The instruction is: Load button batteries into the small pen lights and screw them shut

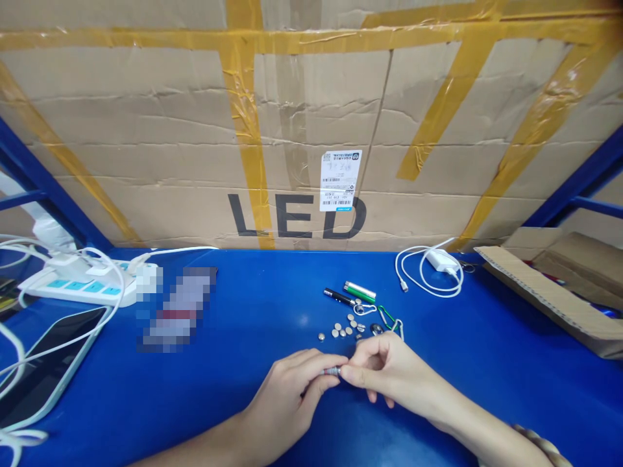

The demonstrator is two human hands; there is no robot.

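Near the front of the blue table, my left hand (287,392) pinches a small ridged metal cylinder (331,371) between thumb and fingers. My right hand (389,370) meets it from the other side, thumb and forefinger closed on its tip. Most of the cylinder is hidden by fingers. Just beyond the hands lie several loose button cells (342,333). Behind those are a black pen-like tube (339,297), a silver and green tube (360,292) and a green carabiner clip (386,318). A white clip (364,310) lies beside the black tube.
A phone (53,363) and a white power strip (82,285) with cables are at the left, near a blurred-out item (180,308). A white charger (442,261) with its cable lies at the back right. An open cardboard box (549,311) stands right; a large carton (302,130) walls the back.
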